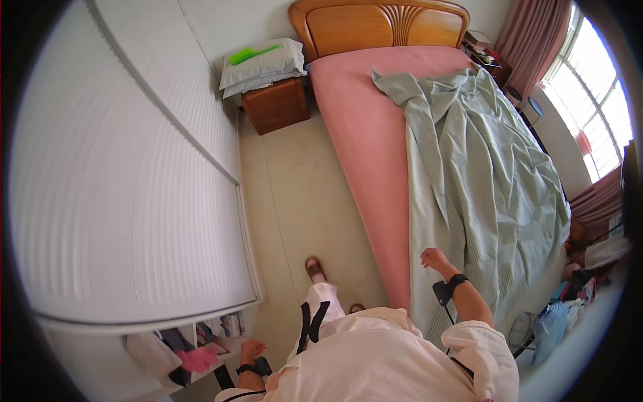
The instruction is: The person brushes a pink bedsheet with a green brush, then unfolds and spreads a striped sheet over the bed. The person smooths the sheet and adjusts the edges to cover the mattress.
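My right hand (437,259) hangs above the edge of a rumpled pale green blanket (489,167), with its fingers curled in and nothing visible in them. I cannot tell whether it touches the cloth. Low on the left, my left hand (252,350) is held beside my body near an open shelf (194,331), its fingers loosely closed around nothing I can see. Both wrists wear black straps with small devices. The blanket lies in folds over the right side of a bed with a pink sheet (358,134); the sheet's left side is bare.
A wooden headboard (385,27) stands at the far end. Left of the bed, a brown nightstand (276,107) carries pillows (281,63) and a bright green brush-like object (246,56). White sliding doors (134,187) line the left. Clothes (552,328) hang at the lower right, below the window (593,94).
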`<action>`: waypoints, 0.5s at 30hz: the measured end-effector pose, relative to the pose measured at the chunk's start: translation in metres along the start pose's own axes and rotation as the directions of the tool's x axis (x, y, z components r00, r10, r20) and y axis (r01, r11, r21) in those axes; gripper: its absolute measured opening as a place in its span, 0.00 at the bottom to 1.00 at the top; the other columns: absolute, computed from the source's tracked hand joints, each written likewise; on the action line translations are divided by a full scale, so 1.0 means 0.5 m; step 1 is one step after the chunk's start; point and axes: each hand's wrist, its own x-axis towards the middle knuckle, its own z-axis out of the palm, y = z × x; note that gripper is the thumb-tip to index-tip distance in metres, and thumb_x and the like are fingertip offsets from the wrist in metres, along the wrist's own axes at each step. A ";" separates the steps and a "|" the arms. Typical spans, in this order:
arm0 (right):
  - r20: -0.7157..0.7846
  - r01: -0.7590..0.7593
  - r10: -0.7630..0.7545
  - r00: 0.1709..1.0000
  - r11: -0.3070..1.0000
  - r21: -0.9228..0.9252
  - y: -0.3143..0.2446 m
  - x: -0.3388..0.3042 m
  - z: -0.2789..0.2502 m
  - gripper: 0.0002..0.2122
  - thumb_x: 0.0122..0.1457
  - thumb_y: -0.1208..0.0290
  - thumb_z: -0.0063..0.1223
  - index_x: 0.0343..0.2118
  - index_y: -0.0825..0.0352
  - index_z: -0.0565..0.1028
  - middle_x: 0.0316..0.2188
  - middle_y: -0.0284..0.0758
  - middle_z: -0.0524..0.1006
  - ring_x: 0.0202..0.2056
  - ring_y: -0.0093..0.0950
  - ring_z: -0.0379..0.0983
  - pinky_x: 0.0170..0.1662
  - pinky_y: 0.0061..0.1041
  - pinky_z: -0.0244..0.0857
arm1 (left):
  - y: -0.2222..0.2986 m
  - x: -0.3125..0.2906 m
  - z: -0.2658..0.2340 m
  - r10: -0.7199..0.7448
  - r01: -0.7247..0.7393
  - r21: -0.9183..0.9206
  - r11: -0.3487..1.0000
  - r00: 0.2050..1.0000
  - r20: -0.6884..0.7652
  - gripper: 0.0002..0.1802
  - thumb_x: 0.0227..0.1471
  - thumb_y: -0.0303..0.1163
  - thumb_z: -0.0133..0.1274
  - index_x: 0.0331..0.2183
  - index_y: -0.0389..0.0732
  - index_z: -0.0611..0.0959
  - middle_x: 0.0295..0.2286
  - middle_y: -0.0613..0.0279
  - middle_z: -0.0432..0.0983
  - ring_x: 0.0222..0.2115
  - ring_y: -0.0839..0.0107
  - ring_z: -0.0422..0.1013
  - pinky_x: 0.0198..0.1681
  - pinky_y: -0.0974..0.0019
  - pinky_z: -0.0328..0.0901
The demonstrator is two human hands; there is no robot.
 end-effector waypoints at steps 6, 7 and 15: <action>-0.095 -0.125 0.108 0.990 0.974 -0.190 -0.126 0.225 0.044 0.08 0.50 0.71 0.44 0.21 0.68 0.73 0.16 0.33 0.74 0.19 0.22 0.72 0.20 0.21 0.64 | 0.331 0.211 -0.043 0.438 -0.538 0.687 0.488 0.832 0.341 0.09 0.43 0.31 0.43 0.19 0.40 0.77 0.19 0.55 0.74 0.18 0.67 0.71 0.20 0.66 0.65; -0.069 -0.119 0.108 0.992 0.977 -0.179 -0.130 0.247 0.045 0.08 0.49 0.71 0.44 0.21 0.68 0.73 0.16 0.33 0.74 0.19 0.22 0.72 0.20 0.21 0.64 | 0.397 0.240 -0.040 0.429 -0.512 0.705 0.491 0.847 0.316 0.08 0.41 0.29 0.44 0.19 0.40 0.77 0.19 0.55 0.74 0.18 0.68 0.71 0.21 0.66 0.66; -0.187 -0.207 0.225 0.956 0.972 0.108 -0.285 0.473 0.015 0.07 0.49 0.74 0.45 0.24 0.70 0.74 0.17 0.35 0.74 0.18 0.25 0.72 0.20 0.23 0.64 | 1.216 0.398 0.144 0.323 -0.332 0.272 0.903 0.943 0.076 0.10 0.45 0.31 0.45 0.34 0.41 0.73 0.24 0.60 0.74 0.23 0.72 0.71 0.27 0.71 0.65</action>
